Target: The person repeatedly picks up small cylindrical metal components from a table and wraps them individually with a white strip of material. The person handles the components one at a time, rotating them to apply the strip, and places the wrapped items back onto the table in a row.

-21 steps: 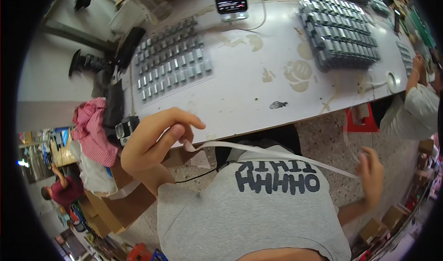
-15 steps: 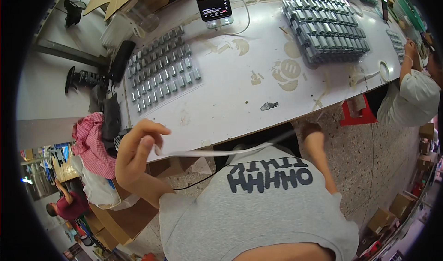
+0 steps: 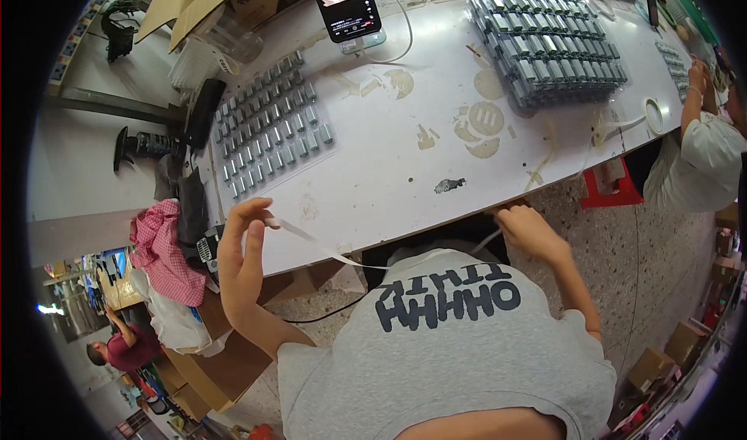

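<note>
A narrow white strip of tape (image 3: 311, 240) hangs slack between my two hands, dipping across the front of the grey shirt. My left hand (image 3: 245, 253) is raised by the table's front left corner, its bent fingers closed on one end of the strip. At the front edge of the table, my right hand (image 3: 531, 228) is closed around the strip's other end; its fingertips are partly hidden. Beyond my left hand lies a clear plastic tray (image 3: 272, 125) holding rows of small silver metal cylinders.
Stacked trays of metal cylinders (image 3: 548, 51) stand at the back right of the white table (image 3: 373, 199). A phone (image 3: 346, 8) stands at the back. To the right are a tape roll (image 3: 654, 116), a red stool (image 3: 611, 187) and a seated person (image 3: 692, 156). Pink checked cloth (image 3: 165, 249) hangs left.
My left hand has turned more upright and shifted slightly right. The right hand has come up to the table edge, and the strip has gone from nearly taut to slack.
</note>
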`<state>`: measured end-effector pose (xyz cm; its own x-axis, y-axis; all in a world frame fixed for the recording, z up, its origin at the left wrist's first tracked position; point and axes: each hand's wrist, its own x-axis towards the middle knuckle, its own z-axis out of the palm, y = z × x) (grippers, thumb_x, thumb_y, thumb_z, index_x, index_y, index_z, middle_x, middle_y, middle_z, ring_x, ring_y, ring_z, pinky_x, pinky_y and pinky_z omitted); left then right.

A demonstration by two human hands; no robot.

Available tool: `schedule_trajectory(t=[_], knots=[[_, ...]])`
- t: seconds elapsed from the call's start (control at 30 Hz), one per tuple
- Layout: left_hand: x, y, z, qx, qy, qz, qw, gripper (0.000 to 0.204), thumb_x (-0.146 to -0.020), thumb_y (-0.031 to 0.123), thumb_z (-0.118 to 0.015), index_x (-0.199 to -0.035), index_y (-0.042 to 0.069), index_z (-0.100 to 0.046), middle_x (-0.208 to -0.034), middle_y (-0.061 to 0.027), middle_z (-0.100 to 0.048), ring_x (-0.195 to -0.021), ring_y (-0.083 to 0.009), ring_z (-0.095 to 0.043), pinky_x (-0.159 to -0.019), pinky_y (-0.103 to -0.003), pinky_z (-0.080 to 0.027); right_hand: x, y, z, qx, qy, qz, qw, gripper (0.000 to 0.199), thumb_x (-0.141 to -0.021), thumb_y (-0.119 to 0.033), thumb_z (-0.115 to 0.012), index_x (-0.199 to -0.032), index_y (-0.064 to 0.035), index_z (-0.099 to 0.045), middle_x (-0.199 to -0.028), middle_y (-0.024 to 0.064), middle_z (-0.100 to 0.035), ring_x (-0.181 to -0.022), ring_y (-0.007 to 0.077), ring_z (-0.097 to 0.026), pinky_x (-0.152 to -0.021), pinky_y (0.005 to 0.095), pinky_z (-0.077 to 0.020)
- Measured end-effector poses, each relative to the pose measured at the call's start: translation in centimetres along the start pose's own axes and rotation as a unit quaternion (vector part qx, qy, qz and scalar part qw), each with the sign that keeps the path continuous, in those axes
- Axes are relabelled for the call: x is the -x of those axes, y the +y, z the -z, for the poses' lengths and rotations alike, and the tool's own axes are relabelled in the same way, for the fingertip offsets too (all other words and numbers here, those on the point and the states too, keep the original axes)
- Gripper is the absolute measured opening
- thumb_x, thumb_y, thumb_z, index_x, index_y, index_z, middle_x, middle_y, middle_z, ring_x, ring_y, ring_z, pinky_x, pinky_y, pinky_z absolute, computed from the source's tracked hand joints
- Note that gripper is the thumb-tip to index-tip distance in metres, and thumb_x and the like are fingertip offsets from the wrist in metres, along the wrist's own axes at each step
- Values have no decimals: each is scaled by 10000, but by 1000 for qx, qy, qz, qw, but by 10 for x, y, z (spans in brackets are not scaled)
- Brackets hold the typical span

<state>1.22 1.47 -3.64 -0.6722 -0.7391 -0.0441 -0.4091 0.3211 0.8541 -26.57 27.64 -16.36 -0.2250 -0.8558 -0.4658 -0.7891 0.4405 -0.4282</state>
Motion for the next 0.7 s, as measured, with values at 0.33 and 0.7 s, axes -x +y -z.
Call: schedule_trajectory(t=[0.33,0.7], knots=[[15,-16,3,-230,248,-8,941,234,-777,65,-578,-1005,26,-550,-827,-62,-515,-773,-149,-490,-739,-271,-388,60,-34,99,-153,75,62,983,272,-818,-164,-533,-1038,-3,-533,-878,135,-600,-768,248,-594,-696,316,-462],[35,-37,10,-158,239,9,958,255,-741,55,-612,-987,21,-550,-875,-48,-519,-798,-128,-493,-754,-259,-391,38,-43,36,-285,55,173,941,286,-821,-145,-535,-1065,5,-527,-863,103,-608,-812,178,-579,-763,301,-433]])
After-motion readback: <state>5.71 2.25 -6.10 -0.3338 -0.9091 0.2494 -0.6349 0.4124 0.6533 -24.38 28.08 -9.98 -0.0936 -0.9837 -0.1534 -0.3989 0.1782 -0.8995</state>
